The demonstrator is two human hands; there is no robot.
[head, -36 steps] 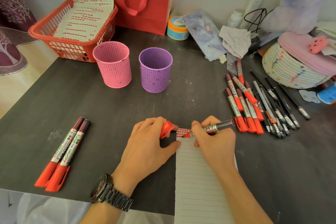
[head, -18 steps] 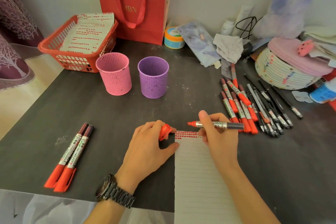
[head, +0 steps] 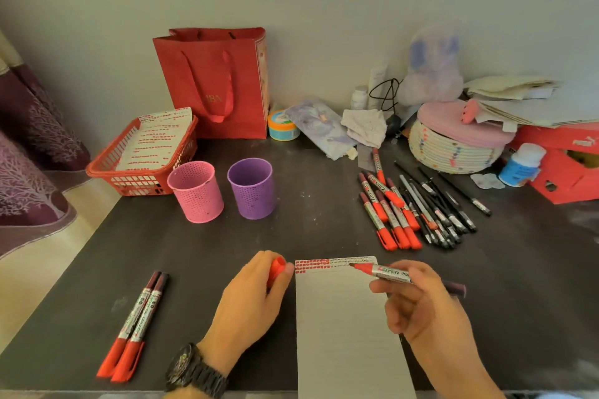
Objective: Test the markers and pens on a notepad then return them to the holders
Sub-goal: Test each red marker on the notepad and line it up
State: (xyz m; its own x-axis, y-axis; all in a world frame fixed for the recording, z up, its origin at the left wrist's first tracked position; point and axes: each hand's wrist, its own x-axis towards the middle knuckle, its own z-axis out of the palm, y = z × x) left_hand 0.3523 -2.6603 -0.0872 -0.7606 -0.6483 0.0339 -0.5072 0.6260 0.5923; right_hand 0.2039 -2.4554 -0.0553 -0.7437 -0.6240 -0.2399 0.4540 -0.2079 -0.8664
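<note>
- Pinching the uncapped marker (head: 385,274) between thumb and fingers, your right hand (head: 421,304) holds it almost level. Its red tip points left over the top strip of the notepad (head: 343,334); I cannot tell whether the tip touches the paper.
- Your left hand (head: 249,298) curls round the red cap (head: 277,269) and rests just beside the notepad's left edge.
- The step in hand looks like recapping. Line up tip and cap, then push straight until the cap seats, keeping ink off your fingers.
- Bare worktop (head: 227,243) lies between your hands and the pink holder (head: 196,193) and purple holder (head: 252,188), so that reach looks free.
- Mind the two markers (head: 139,324) lying near the worktop's front left edge, and the heap of markers (head: 389,210) and pens (head: 444,207) off to your right.
</note>
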